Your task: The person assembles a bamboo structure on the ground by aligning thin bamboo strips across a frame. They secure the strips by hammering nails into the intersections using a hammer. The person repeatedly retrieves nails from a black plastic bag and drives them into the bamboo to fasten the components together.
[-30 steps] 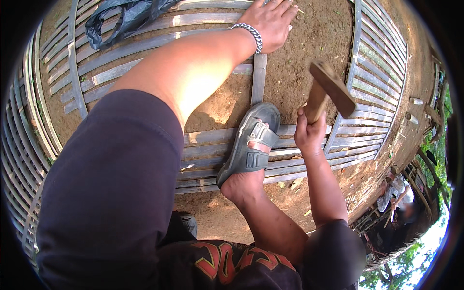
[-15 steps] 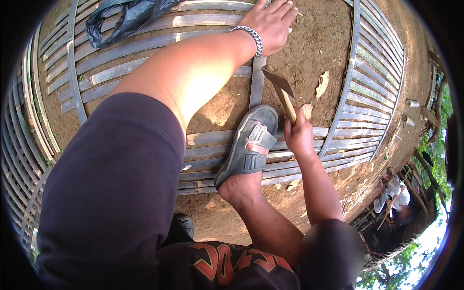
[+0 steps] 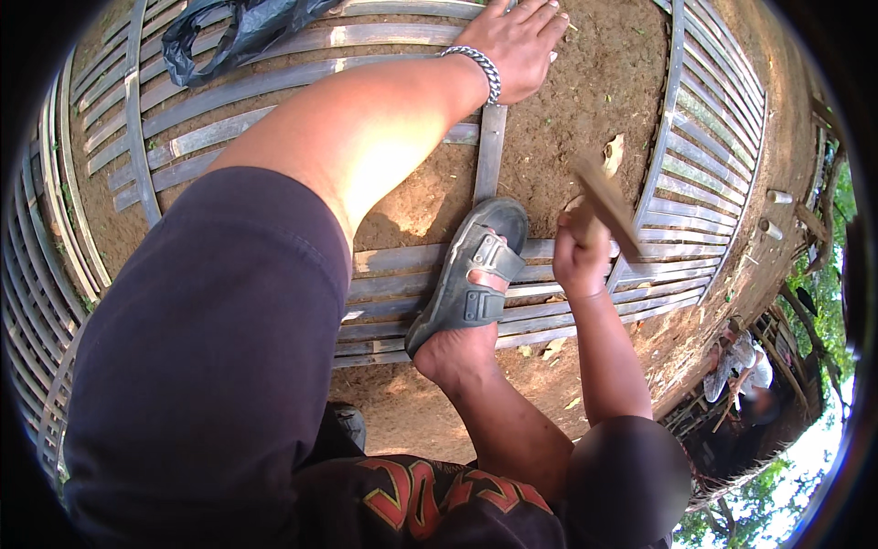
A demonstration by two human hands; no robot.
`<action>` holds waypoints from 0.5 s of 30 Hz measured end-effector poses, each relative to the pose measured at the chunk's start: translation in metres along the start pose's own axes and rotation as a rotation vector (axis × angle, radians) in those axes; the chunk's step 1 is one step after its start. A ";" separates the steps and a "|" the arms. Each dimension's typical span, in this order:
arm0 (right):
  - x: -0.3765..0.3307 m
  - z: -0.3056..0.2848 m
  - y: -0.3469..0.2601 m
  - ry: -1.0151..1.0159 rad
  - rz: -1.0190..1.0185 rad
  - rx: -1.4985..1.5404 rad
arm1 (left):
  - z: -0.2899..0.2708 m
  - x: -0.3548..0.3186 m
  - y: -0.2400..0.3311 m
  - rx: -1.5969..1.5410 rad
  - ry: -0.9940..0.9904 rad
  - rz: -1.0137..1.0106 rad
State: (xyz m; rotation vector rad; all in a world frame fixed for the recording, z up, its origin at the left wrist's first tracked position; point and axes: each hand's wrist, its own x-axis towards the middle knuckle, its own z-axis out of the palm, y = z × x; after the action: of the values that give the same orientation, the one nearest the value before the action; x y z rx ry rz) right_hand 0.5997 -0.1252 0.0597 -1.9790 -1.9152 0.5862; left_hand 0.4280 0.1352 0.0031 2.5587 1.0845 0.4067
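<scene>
My left hand (image 3: pixel 519 50), with a chain bracelet (image 3: pixel 482 69) at the wrist, lies palm down with fingers stretched out. It rests where a lengthwise bamboo strip (image 3: pixel 490 151) meets the crosswise bamboo slats (image 3: pixel 393 38) of a lattice on the ground. Whatever lies beneath the palm is hidden. My right hand (image 3: pixel 583 256) grips the short wooden handle of a hammer (image 3: pixel 611 206). Its long brown head is raised toward me and slightly blurred. My sandalled foot (image 3: pixel 476 265) stands on the nearer slats, at the near end of the strip.
A black plastic bag (image 3: pixel 233 37) lies on the slats at the far left. More bamboo lattice (image 3: pixel 700 174) stretches along the right. Dry leaves (image 3: pixel 614 154) lie on the brown soil. Beyond, at the lower right, is a person in light clothing (image 3: pixel 732 366).
My right hand has shifted slightly right, and the hammer has tipped back toward me, its head swinging right and down in the picture. My left hand and foot have barely moved.
</scene>
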 end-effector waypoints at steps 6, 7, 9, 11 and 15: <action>0.001 -0.009 -0.008 0.109 -0.018 0.184 | -0.001 0.002 -0.003 -0.036 0.060 -0.004; 0.004 -0.010 -0.011 0.030 0.045 0.088 | -0.004 0.003 -0.002 -0.039 0.045 -0.004; 0.011 -0.008 -0.020 -0.257 0.241 -0.209 | 0.002 0.000 -0.001 -0.041 0.032 -0.012; 0.016 -0.008 -0.025 -0.180 0.264 -0.129 | 0.001 0.001 -0.004 -0.036 0.031 -0.018; 0.014 -0.016 -0.031 0.060 0.017 0.086 | 0.004 -0.001 -0.006 -0.054 0.025 -0.027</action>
State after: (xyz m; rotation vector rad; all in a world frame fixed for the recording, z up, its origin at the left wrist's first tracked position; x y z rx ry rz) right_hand 0.5812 -0.1086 0.0876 -1.9387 -1.8091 0.5969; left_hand 0.4249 0.1373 -0.0028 2.4954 1.1010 0.4561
